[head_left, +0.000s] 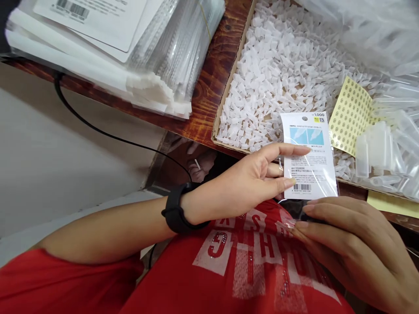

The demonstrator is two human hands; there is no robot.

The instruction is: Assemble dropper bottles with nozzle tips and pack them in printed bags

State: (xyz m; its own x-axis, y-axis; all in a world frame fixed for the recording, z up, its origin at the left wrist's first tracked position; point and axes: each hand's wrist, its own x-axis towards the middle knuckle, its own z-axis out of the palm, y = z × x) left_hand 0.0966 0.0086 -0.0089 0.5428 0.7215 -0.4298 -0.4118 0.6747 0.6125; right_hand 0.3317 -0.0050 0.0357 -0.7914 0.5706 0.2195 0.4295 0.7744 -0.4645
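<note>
Left hand [248,183] is pinching the left edge of a white printed packaging card in a clear plastic sleeve [309,155], fingers loosely curled, thumb on top, not fully closed. Right hand [353,248] is lying half open, fingertips [306,208] touching the sleeve's lower clear end just below the card. Card is sitting upright between both hands, over the red shirt [229,270], just in front of the cardboard tray [225,93] of small white plastic caps [281,69]. Yellow sticker sheet [350,115] is lying just beside it.
</note>
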